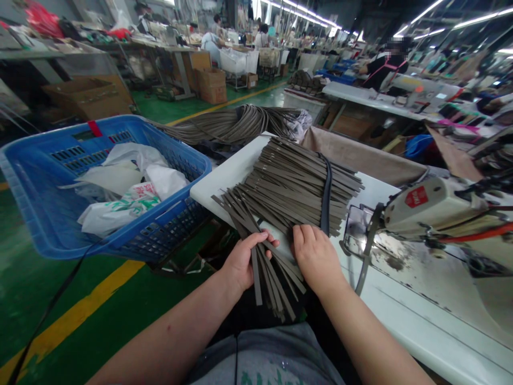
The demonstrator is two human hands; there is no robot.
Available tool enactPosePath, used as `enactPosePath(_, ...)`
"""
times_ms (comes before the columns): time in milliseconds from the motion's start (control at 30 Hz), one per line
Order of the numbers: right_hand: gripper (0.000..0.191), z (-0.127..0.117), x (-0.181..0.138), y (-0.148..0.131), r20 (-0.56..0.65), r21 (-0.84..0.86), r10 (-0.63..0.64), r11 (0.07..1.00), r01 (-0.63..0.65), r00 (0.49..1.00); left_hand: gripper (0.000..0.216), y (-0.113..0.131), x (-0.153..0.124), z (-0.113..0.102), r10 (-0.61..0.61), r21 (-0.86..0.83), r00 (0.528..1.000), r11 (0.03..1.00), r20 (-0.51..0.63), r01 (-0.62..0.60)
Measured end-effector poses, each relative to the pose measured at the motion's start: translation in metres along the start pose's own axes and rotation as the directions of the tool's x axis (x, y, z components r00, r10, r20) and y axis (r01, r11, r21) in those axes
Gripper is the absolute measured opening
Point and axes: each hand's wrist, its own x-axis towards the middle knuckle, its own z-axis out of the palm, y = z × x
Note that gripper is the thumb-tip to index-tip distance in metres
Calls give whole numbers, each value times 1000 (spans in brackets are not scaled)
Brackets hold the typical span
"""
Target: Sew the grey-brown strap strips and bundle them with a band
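Observation:
A large pile of flat grey-brown strips (292,184) lies on the white table (224,176), bound across by a dark band (326,198). My left hand (242,262) grips a fanned bunch of these strips (272,278) that hangs over the table's near edge. My right hand (316,256) rests palm-down on the near ends of the same strips, right beside the left hand.
A blue plastic basket (44,214) with white bags stands at the left. Long strips (236,123) are heaped behind the table. A sewing machine (433,206) sits at the right. Green floor with a yellow line lies below. Other people work at benches far behind.

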Motion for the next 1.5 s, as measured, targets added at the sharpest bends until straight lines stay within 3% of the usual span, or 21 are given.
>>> enactPosePath(200,17,-6,9,5,31,54,101,993,-102,994,2,-2,-1,3,30,72,998,997,-52,-27)
enactPosePath(367,22,-17,16,13,161,371,195,896,-243,967,6,-3,-4,8,-11,14,999,1000,-38,12)
enactPosePath(433,23,-20,18,18,257,561,197,767,-312,946,4,-4,-4,10,1,10,999,1000,-45,-1)
enactPosePath(567,18,-23,15,24,518,788,94,334,-517,850,11,-5,-4,11,42,39,998,998,-47,-41)
enactPosePath(667,19,-23,8,23,547,834,29,68,-548,837,18,-7,-3,8,65,61,998,996,26,-66)
enactPosePath(767,26,-24,1,19,555,830,-17,-57,-555,832,21,-8,-2,5,56,79,996,995,68,-61)
enactPosePath(967,37,-24,-11,13,588,803,-11,-109,-586,809,22,-11,0,4,43,115,999,992,29,-46)
enactPosePath(1500,34,-25,-14,8,503,858,23,-139,-495,864,22,-11,0,7,107,121,994,987,-3,-106)
